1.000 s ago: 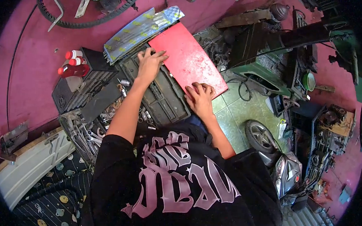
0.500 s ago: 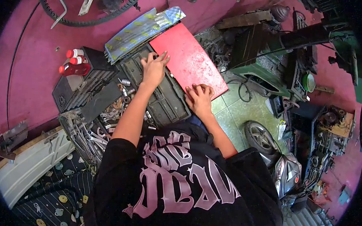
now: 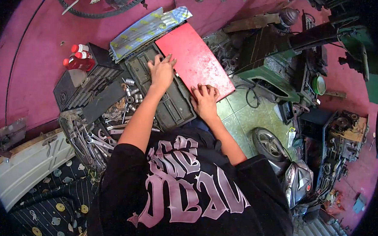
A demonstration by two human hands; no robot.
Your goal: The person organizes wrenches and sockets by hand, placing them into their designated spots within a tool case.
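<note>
Beside a dark moulded tray (image 3: 172, 103) with long recesses lies a flat red metal panel (image 3: 196, 54), scuffed and speckled, like a case lid. My left hand (image 3: 162, 74) is over the tray, its fingers spread and the fingertips right at the panel's left edge. At the panel's near end, my right hand (image 3: 206, 104) rests with its fingers apart on the red surface and the thumb side along its edge. Loose sockets (image 3: 131, 95) lie left of the tray. Several wrenches (image 3: 95, 145) are heaped nearer my left arm.
Red-capped bottles (image 3: 79, 56) stand on a dark box at the left. A blue patterned sheet (image 3: 148, 30) leans behind the tray. To the right are a green metal machine (image 3: 264, 75), a wheel (image 3: 269, 143) on the tiled floor (image 3: 242, 121), and stacked parts by the wall.
The view has shifted slightly. Both hands keep almost the same places at the red panel, and nothing is visibly picked up or let go.
</note>
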